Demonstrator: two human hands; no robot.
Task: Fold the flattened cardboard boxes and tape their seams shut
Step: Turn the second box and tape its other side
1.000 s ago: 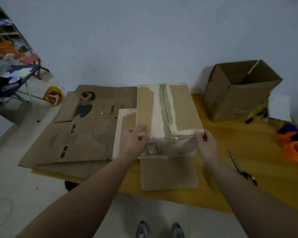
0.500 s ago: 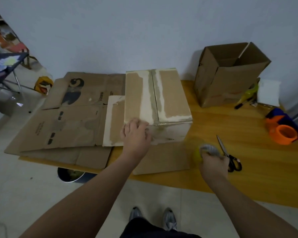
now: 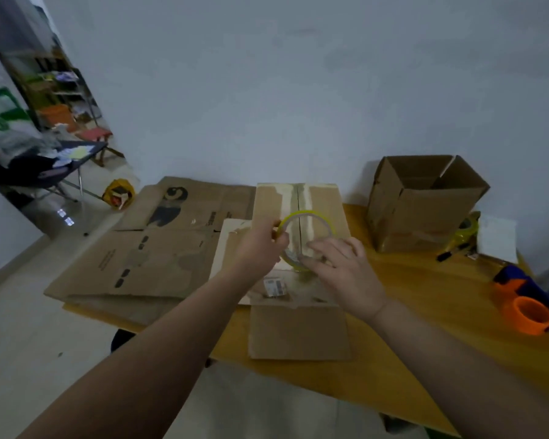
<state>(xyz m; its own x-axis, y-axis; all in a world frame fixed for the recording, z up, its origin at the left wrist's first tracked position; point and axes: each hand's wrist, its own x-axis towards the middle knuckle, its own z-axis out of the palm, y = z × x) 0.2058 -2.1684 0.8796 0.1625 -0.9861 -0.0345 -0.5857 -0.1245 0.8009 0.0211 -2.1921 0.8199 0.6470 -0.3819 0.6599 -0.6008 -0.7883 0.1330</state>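
Both hands hold the tape roll (image 3: 308, 214) mid-frame, just over the folded box (image 3: 328, 201): left hand (image 3: 260, 245) pinches its left rim, right hand (image 3: 346, 270) grips its lower right edge. Flattened cardboard (image 3: 140, 258) lies centre left on the table (image 3: 425, 296), open box (image 3: 419, 217) upper right
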